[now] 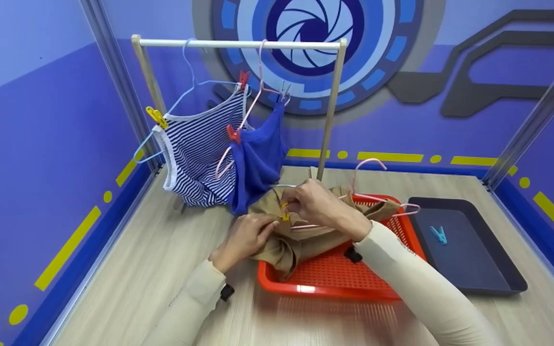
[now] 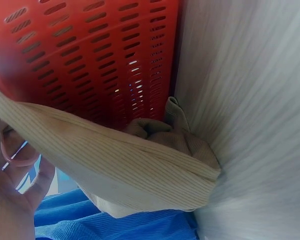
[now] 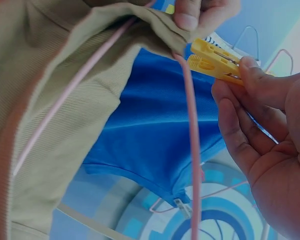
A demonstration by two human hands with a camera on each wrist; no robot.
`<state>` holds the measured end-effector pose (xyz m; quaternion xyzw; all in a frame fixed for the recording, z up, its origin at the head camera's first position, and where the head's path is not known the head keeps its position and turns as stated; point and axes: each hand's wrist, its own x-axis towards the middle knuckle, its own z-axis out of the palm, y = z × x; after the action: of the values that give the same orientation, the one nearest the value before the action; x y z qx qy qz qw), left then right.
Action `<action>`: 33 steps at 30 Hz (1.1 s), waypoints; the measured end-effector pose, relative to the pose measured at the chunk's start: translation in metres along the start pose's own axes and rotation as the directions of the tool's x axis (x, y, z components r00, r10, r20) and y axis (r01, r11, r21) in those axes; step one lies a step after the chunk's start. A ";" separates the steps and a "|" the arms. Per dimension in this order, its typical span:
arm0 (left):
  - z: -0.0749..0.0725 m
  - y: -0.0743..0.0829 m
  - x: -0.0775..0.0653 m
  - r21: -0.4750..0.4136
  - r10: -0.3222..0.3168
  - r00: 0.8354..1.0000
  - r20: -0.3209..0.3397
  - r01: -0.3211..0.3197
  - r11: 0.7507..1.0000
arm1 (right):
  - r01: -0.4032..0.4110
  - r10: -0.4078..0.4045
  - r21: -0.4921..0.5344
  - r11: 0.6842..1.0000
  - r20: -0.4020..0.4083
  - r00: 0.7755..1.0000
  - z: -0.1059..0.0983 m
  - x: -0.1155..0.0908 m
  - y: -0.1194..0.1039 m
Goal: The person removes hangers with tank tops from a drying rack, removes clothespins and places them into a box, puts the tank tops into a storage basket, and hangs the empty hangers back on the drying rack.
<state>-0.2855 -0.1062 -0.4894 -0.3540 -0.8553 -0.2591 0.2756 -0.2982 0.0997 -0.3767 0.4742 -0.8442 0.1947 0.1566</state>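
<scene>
My left hand (image 1: 245, 235) pinches the waist edge of a tan garment (image 1: 318, 247) at one end of a pink hanger (image 1: 369, 161). In the right wrist view, my right hand (image 3: 275, 120) grips a yellow clothespin (image 3: 217, 62) between thumb and fingers. The clothespin's tip is right at the tan cloth, close to the left fingertips (image 3: 187, 17). The pink hanger wire (image 3: 191, 125) runs inside the garment's waist. In the left wrist view, the tan cloth (image 2: 115, 160) drapes over the basket's edge and hides part of the left hand (image 2: 12, 200).
Below the garment stands a red basket (image 1: 306, 289), with a dark tray (image 1: 479, 250) holding a turquoise clothespin (image 1: 439, 235) to its right. Behind, a rack's white bar (image 1: 229, 44) carries a striped garment (image 1: 200, 144) and a blue garment (image 1: 260, 154), both clipped to hangers.
</scene>
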 end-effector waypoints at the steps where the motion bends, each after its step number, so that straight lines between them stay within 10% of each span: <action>1: 0.000 0.000 0.000 0.000 0.000 1.000 -0.001 0.000 1.000 | -0.003 0.003 -0.002 1.000 -0.004 1.000 -0.002 0.000 -0.001; 33: 0.002 -0.001 0.000 0.009 0.014 0.999 -0.028 -0.014 1.000 | -0.115 0.132 0.099 0.988 -0.185 0.974 -0.084 -0.044 -0.018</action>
<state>-0.2872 -0.1055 -0.4913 -0.3553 -0.8498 -0.2586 0.2911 -0.2541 0.1638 -0.3199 0.4062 -0.8438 0.2857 0.2034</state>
